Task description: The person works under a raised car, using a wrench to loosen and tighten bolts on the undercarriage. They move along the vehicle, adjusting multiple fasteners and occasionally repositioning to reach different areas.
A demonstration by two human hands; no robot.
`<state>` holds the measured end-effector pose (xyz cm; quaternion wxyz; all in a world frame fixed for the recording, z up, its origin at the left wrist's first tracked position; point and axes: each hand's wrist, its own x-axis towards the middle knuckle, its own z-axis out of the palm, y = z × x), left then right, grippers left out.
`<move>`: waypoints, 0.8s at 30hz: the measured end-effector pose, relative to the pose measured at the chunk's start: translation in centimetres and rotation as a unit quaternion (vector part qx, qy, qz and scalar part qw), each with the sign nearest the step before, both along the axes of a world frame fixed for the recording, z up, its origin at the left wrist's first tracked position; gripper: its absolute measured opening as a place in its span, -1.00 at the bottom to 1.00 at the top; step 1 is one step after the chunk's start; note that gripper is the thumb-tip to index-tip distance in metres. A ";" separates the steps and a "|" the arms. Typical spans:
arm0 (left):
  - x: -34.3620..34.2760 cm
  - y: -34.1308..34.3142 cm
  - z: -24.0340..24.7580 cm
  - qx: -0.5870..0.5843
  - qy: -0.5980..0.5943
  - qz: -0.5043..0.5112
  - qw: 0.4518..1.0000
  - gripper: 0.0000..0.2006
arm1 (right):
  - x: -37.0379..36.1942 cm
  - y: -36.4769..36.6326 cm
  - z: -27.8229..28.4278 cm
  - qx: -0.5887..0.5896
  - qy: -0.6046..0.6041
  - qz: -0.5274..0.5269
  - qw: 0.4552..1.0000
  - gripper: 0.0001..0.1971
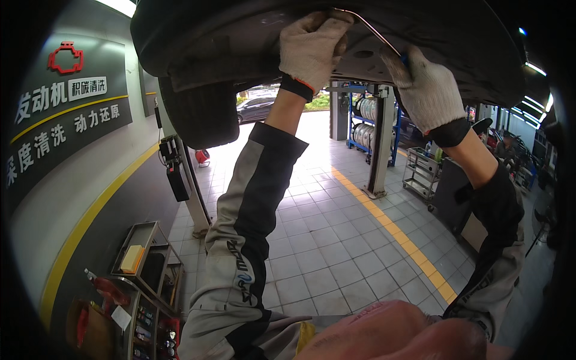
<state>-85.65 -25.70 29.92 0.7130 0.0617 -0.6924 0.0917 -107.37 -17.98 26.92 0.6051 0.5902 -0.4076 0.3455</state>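
Overhead spans the dark underside of a raised car (240,36). My right hand (431,90), in a white knit glove, is closed around the handle end of a thin, shiny metal rod tool (379,35). A bit of dark blue shows at its grip. The rod slants up to the left and bends near its far end, close to the fingertips of my left hand (313,51). That hand, gloved too, is raised against the underside with its fingers curled together. What they pinch is hidden from view.
A tyre (201,114) hangs at the left. Lift posts (382,144) stand on the tiled floor. Tool carts (144,258) line the left wall, with another cart (420,174) at the right. Behind is a blue rack (363,123) of wheels.
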 end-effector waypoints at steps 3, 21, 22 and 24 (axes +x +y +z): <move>-0.1 0.1 0.1 0.004 -0.013 -0.101 0.995 -0.79 | -0.2 -0.3 -0.1 -0.047 0.038 0.038 0.997 -0.80; -0.9 0.0 -1.4 0.141 -0.019 -0.481 0.865 -0.77 | 3.2 4.6 1.6 0.257 -0.296 0.178 0.902 -0.60; -0.9 -0.2 -1.4 0.137 -0.019 -0.478 0.867 -0.76 | 3.3 4.8 1.6 0.284 -0.317 0.214 0.879 -0.59; -0.8 -0.5 -1.5 0.137 -0.024 -0.472 0.871 -0.74 | 3.5 5.3 2.0 0.287 -0.345 0.192 0.873 -0.58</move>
